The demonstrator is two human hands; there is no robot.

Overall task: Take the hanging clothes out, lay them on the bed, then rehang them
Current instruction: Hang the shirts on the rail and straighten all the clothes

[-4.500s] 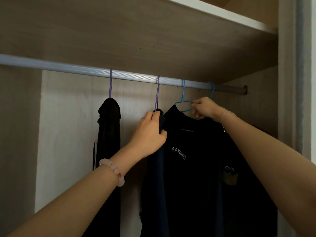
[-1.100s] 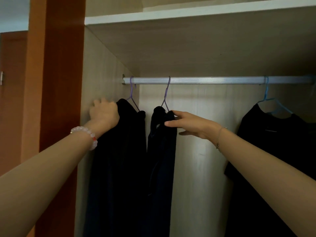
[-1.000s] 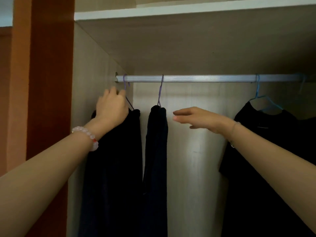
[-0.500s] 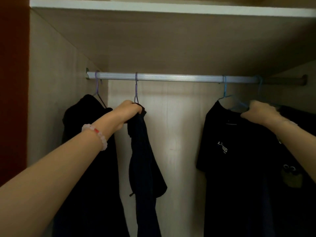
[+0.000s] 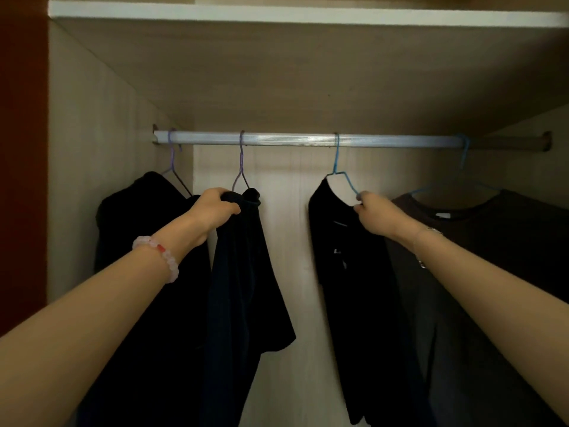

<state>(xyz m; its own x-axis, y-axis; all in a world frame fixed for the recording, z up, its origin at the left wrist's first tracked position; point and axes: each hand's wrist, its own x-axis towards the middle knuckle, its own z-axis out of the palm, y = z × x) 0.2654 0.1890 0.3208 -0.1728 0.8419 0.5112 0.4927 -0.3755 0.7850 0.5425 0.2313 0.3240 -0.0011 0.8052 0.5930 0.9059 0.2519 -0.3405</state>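
Note:
Several dark garments hang from a silver rail [image 5: 292, 140] inside a wardrobe. At far left a black garment [image 5: 135, 229] hangs on a purple hanger. My left hand [image 5: 215, 208] grips the top of a dark navy garment [image 5: 243, 288] on the second purple hanger [image 5: 241, 167]. My right hand [image 5: 374, 215] pinches the shoulder of a blue hanger [image 5: 340, 175] that carries a black T-shirt [image 5: 354, 272]. At far right a dark brown T-shirt [image 5: 480, 241] hangs on another blue hanger [image 5: 462, 180]. All hooks sit on the rail.
A wooden shelf [image 5: 308, 16] caps the wardrobe above the rail. The left side panel [image 5: 92, 149] stands close to the black garment. A reddish-brown door edge [image 5: 21, 149] lies at far left. A bare back wall [image 5: 295, 211] shows between the two middle garments.
My left hand has left the far-left garment and taken the navy one. My right hand has gone right and taken the blue hanger, sliding the black T-shirt apart from the brown one.

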